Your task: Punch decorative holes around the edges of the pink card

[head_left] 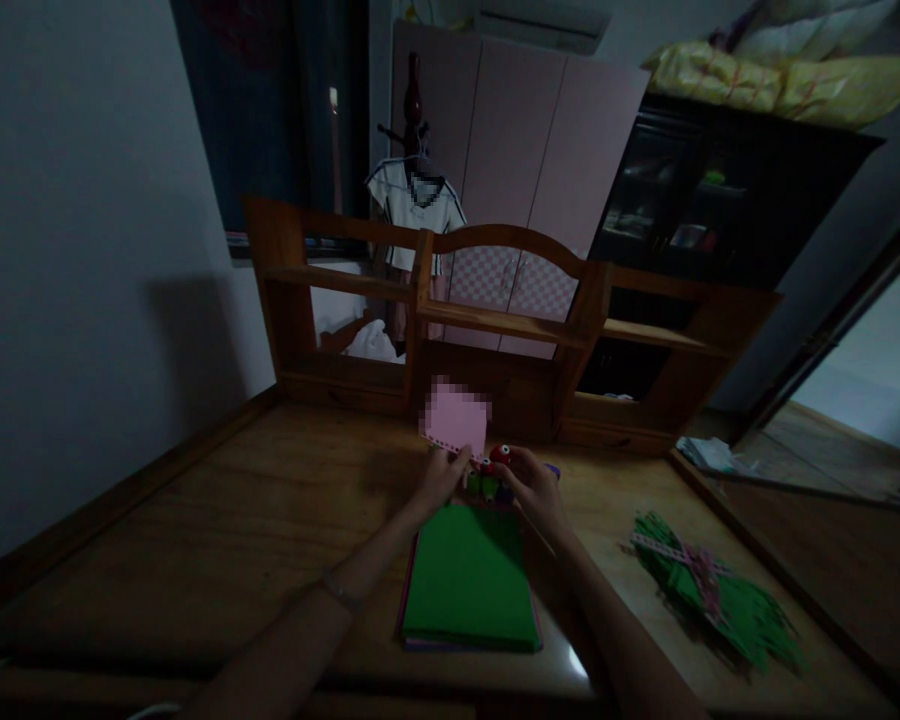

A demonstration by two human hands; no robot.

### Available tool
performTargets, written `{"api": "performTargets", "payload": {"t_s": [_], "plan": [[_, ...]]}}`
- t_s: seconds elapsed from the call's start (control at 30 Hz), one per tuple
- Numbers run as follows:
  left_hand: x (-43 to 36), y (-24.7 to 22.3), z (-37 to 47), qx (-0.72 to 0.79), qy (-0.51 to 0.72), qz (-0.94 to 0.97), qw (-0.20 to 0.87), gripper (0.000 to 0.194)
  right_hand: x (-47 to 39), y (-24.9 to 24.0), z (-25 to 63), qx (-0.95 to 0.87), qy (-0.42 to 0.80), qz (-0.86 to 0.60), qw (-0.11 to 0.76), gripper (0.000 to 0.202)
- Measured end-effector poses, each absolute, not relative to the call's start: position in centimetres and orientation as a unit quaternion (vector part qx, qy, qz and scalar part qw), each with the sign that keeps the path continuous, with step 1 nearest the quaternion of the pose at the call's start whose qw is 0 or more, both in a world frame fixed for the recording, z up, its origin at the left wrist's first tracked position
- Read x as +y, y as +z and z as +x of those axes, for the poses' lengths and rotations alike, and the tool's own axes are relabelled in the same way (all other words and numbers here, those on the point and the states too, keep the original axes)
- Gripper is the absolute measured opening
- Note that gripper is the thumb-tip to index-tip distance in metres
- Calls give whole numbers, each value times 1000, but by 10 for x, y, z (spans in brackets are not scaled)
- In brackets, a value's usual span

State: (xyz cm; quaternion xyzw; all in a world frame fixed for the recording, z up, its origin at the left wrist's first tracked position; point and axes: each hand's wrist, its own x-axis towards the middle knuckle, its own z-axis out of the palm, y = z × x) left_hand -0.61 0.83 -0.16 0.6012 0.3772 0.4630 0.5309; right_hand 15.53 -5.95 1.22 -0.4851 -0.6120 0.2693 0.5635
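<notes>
My left hand (442, 482) is closed on the lower edge of a pink paper sheet (457, 418), which has a row of small holes along that edge. Close beside it, my right hand (538, 487) pinches a small red rounded thing (500, 455) with a white eye-like dot. Between the hands sits a small green thing (487, 485) with similar dots; its kind is too dark to make out. Nearer to me, a stack of coloured paper with a green sheet (469, 580) on top lies on the wooden desk (307, 510).
To the right lies a pile of green paper strips (750, 605) with pink strips (697, 560) across it. A wooden shelf unit (502, 318) rises along the desk's back. A blue-purple thing (553, 472) shows behind my right hand. Folded white material (709, 455) lies beyond the right edge.
</notes>
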Motion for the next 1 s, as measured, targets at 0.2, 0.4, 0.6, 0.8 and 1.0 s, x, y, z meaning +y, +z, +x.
{"api": "performTargets", "payload": {"t_s": [0.2,0.4,0.6,0.8,1.0], "plan": [[6,-3,-5,353,455,636,513,48,-60,12,155,-631,250,-470,564,32],[2,-1,-4,345,435,623,551,43,-59,10,155,-635,242,-485,550,33],[9,-3,-5,325,470,631,525,41,-63,16,154,-637,241,-484,550,33],[13,-9,-5,330,470,639,511,45,-64,17,152,-635,249,-476,555,32],[12,-12,-2,332,464,659,490,45,-63,14,154,-643,241,-477,549,31]]}}
